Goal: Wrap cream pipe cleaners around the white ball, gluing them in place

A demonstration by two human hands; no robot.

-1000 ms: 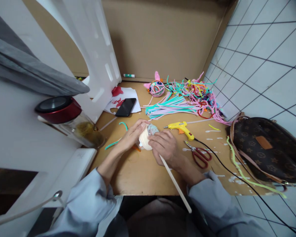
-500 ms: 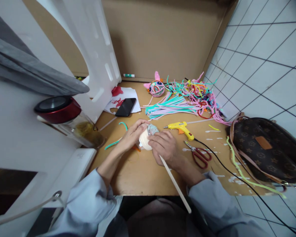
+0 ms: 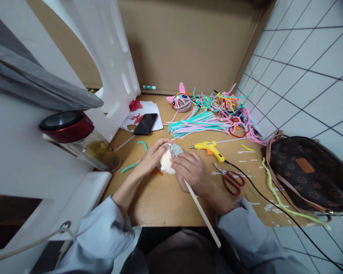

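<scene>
Just left of the glue gun, over the table, our left hand has a cupped, part-closed grip on the ball; our right hand curls its fingers against the ball and over the cream strip. We seem to be pressing the strip down onto the ball; the next move calls for steady pressure and a snug, untwisted lay.

Holds left forearm angled toward one o'clock, with left hand cupped and fingers curved. Angles right forearm toward ten o'clock, with right hand curled, knuckles uppermost.
</scene>
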